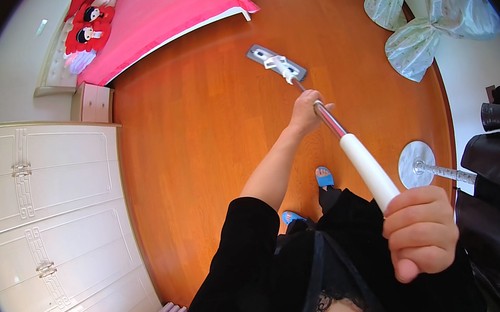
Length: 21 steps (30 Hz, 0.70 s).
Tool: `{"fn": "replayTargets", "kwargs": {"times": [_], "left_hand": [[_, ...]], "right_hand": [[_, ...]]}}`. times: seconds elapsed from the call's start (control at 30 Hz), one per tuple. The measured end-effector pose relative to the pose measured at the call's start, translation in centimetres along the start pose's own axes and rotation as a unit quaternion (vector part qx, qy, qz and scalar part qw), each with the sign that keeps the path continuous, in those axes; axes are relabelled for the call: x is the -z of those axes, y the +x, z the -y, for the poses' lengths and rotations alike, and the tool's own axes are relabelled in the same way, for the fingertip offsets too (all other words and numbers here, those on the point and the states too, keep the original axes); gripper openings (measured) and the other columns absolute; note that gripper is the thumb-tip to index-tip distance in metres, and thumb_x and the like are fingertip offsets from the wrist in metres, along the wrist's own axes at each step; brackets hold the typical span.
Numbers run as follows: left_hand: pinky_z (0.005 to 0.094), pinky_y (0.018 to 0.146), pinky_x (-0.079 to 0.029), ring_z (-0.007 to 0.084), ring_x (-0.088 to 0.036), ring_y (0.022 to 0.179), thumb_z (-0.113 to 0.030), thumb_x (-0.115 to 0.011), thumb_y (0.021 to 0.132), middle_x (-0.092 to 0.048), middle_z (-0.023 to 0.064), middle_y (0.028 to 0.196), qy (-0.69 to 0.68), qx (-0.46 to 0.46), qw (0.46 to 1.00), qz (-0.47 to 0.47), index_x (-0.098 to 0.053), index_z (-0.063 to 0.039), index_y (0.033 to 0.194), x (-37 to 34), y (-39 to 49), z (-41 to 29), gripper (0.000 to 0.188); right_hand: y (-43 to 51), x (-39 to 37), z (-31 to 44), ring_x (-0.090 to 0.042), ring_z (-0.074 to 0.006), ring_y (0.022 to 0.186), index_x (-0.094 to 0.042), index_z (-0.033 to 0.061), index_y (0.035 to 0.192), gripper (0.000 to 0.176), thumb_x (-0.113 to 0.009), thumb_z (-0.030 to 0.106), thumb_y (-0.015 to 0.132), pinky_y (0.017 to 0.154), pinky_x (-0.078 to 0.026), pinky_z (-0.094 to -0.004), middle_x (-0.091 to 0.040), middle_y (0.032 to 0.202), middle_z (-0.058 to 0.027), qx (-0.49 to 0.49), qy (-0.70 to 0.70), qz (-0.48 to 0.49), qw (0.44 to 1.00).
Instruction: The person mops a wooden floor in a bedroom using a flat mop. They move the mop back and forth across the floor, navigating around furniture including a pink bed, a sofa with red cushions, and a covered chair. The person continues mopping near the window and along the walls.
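A flat mop runs diagonally through the head view, its grey rectangular mop head (276, 63) lying on the wooden floor (201, 138). My left hand (309, 110) is wrapped around the metal pole (331, 120) partway down, with the thumb showing on the far side. Close to the camera, my right hand (420, 231) makes a fist around the top end of the white handle grip (368, 169). The fingers hide the handle's tip. A white swivel joint (285, 71) links the pole to the mop head.
A bed with a pink cover (167, 14) stands ahead, beside a nightstand (92, 102). A cream wardrobe (47, 181) lines the left. Tied curtains (418, 37) hang at right. A stand with a round marble base (415, 164) is near dark leather garments (499, 167). Blue slippers (324, 177) are on my feet.
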<state>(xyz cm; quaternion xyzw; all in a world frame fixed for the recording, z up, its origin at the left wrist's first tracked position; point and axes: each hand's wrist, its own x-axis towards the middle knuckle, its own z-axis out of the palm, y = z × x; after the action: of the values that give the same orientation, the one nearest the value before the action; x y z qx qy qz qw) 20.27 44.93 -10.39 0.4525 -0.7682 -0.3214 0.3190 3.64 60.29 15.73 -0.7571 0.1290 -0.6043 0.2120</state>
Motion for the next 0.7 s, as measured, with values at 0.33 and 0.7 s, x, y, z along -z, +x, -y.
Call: {"fn": "replayTargets", "kwargs": {"times": [0.33,0.7], "left_hand": [[0.0408,0.067,-0.045,0.0324,-0.056,0.078,-0.021,-0.067,0.072,-0.058,0.0138,0.075,0.081,-0.012,0.994,0.076,-0.053,-0.005,0.075,3.7,-7.7,-6.9,0.021],[0.0439,0.063,-0.043,0.0331,-0.056,0.074,-0.027,-0.068,0.07,-0.057,0.0131,0.072,0.173,0.205,0.96,-0.079,-0.051,-0.007,0.07,13.0,-29.1,-7.3,0.026]], "right_hand": [[0.9,1.1,7.9,-0.049,-0.0082,0.046,-0.037,0.0129,0.064,0.028,-0.044,0.025,0.088,0.052,-0.042,-0.025,-0.047,0.054,0.0029,-0.043,-0.015,-0.117,0.992],[1.2,-8.6,9.6,-0.049,-0.0117,0.042,-0.039,0.0118,0.058,0.034,-0.041,0.019,0.091,0.048,-0.04,-0.0276,-0.049,0.053,0.0004,-0.078,0.269,-0.037,0.959]]}}
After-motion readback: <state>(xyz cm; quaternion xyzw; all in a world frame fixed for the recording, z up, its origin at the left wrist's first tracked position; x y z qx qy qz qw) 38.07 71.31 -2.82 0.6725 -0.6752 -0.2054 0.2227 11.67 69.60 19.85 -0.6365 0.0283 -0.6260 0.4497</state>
